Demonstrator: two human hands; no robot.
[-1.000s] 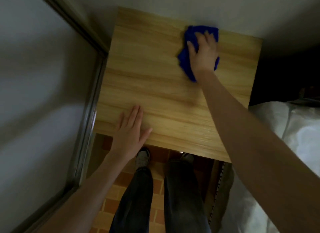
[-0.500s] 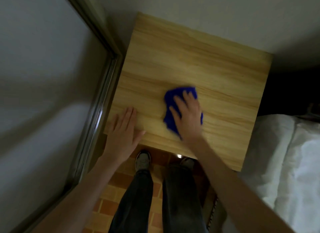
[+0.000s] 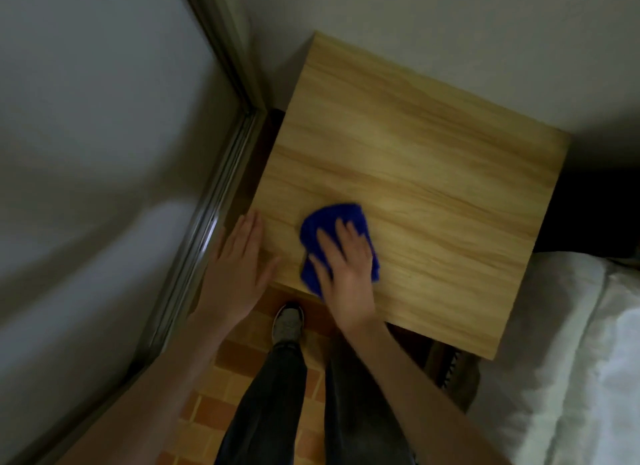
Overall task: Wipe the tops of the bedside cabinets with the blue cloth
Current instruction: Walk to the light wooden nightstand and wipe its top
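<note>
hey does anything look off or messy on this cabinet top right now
Nothing stands out. The cabinet top is bare and unmarked; the right hand presses the cloth flat near its front edge, the left hand at the corner.

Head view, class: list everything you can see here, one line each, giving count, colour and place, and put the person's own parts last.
cabinet: one, light wood, centre, against the wall
cloth: one, blue, on the cabinet top near its front left corner
bed: one, white bedding, right of the cabinet
wall: pale grey, behind the cabinet
metal frame: one, silver, left of the cabinet
floor: orange-brown tiles, below
left hand: flat, at the cabinet's front left corner
right hand: pressing on the cloth
legs: two, dark trousers
shoe: one visible, grey
</note>
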